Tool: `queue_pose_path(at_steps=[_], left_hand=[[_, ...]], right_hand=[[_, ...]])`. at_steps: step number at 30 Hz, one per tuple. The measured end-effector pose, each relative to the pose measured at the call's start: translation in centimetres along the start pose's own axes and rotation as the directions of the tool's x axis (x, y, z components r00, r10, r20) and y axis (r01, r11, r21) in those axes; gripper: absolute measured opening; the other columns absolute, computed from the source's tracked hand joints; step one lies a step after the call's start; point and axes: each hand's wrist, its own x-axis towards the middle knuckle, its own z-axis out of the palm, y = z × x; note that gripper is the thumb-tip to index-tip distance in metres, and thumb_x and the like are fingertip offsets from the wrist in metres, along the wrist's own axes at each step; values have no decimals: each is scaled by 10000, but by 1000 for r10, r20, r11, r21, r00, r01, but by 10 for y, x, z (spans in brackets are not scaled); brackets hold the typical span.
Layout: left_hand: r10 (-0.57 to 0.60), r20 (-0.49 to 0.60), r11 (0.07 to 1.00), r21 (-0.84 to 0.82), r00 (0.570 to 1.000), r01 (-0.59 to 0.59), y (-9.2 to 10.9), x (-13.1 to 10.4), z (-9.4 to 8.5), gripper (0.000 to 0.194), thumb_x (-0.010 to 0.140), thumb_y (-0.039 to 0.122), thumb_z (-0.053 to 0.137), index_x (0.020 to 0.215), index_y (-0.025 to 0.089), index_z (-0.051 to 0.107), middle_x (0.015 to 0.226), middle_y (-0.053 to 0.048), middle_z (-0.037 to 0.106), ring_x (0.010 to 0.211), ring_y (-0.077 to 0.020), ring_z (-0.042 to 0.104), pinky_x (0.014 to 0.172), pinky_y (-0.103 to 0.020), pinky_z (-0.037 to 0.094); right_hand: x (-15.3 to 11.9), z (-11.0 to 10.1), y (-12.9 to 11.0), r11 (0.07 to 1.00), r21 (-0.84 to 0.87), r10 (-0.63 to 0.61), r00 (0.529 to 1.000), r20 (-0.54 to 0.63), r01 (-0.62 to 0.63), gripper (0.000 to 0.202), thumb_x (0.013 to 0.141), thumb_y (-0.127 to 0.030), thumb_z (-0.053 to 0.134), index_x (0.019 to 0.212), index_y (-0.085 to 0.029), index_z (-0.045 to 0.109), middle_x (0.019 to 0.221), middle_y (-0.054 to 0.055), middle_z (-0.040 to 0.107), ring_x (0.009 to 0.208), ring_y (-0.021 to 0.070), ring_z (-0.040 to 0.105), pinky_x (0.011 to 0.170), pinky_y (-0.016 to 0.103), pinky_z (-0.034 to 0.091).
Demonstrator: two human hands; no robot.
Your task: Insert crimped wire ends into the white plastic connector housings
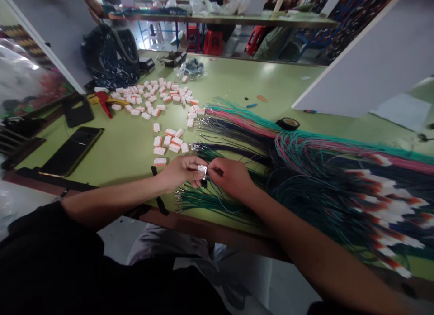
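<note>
Near the front edge of the green table, my left hand (186, 171) pinches a small white connector housing (202, 171) between thumb and fingers. Right beside it, my right hand (228, 174) is closed on a thin wire (217, 195) at the housing's right side. Whether the wire's tip sits inside the housing, I cannot tell. Below both hands lies a bundle of green wires (203, 204) with bare metal ends pointing left. Loose white and orange connector housings (174, 140) lie just beyond my left hand.
Many more housings (159, 95) spread farther back, by red-and-yellow pliers (105, 101). A phone (71, 152) lies at left. Teal and pink wires (244, 118) run right, under black tape (287, 123). Finished-looking wired connectors (383, 202) pile at right. A white panel (366, 57) stands behind.
</note>
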Motion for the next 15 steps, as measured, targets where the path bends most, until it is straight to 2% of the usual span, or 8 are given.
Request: queue_pose_path(at_steps=[5, 10, 15], left_hand=[[65, -40, 998, -15, 997, -65, 1, -2, 2, 207, 667, 168, 687, 832, 154, 564, 571, 39, 598, 487, -84, 576, 470, -193, 434], [98, -76, 995, -13, 992, -100, -2, -4, 2, 228, 657, 197, 704, 824, 155, 556, 561, 41, 600, 476, -80, 575, 469, -187, 445], [119, -137, 992, -15, 983, -123, -6, -5, 0, 260, 649, 202, 721, 816, 160, 526, 561, 49, 591, 485, -91, 589, 473, -195, 467]], right_hand=[[3, -6, 2, 994, 101, -53, 998, 38, 49, 165, 803, -222, 491, 744, -178, 638, 674, -5, 633, 598, 106, 511, 571, 222, 300], [6, -7, -3, 998, 9, -57, 998, 36, 57, 182, 812, -200, 479, 729, -171, 638, 670, 7, 624, 603, 113, 496, 575, 230, 291], [9, -2, -9, 992, -74, -103, 993, 53, 107, 225, 843, -199, 446, 745, -175, 647, 748, 38, 667, 681, 140, 536, 615, 246, 309]])
